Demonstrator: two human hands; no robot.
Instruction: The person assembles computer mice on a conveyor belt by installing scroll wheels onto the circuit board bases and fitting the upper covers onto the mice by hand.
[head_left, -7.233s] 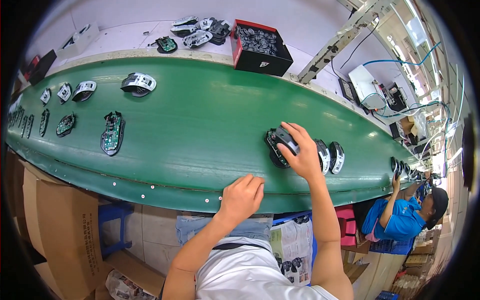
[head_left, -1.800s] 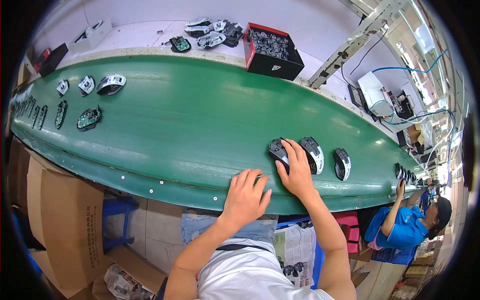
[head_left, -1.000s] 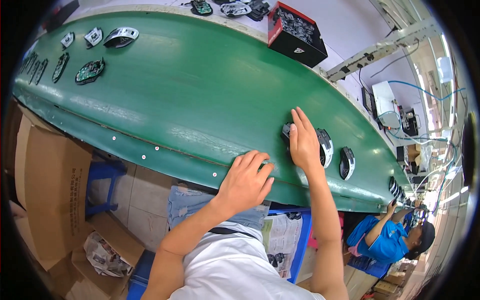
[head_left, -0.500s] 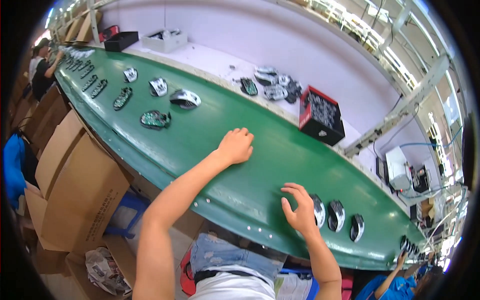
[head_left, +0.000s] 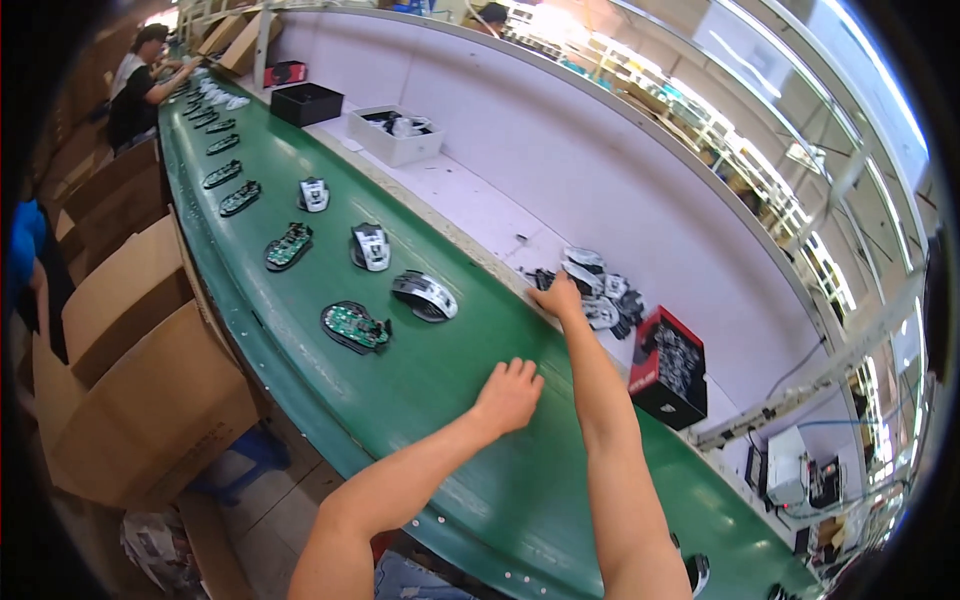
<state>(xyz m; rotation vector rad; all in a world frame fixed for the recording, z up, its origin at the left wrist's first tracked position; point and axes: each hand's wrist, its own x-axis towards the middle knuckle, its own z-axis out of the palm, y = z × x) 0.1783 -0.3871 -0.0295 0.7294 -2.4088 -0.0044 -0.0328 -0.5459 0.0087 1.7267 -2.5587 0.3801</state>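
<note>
My left hand (head_left: 508,396) rests low over the green conveyor belt, fingers curled inward. Whatever lies under its palm, if anything, is hidden. Stretched across to the pale shelf, my right hand (head_left: 560,298) closes its fingers at a dark mouse base (head_left: 541,278), partly covered by the hand. Right beside it lies a pile of silver and black mouse parts (head_left: 601,312). On the belt left of my hands sit a silver-topped mouse shell (head_left: 425,296) and a mouse base with a green circuit board (head_left: 355,327).
A black and red box of small parts (head_left: 668,368) stands right of the pile. Further left are a white bin (head_left: 396,137) and a black box (head_left: 306,103). Open cartons (head_left: 150,400) line the belt's near side. A co-worker (head_left: 140,88) works at the far left.
My right hand has gone from above the belt at the right up to the shelf and reached the mouse base. My left hand stays curled over the belt. The view has shifted.
</note>
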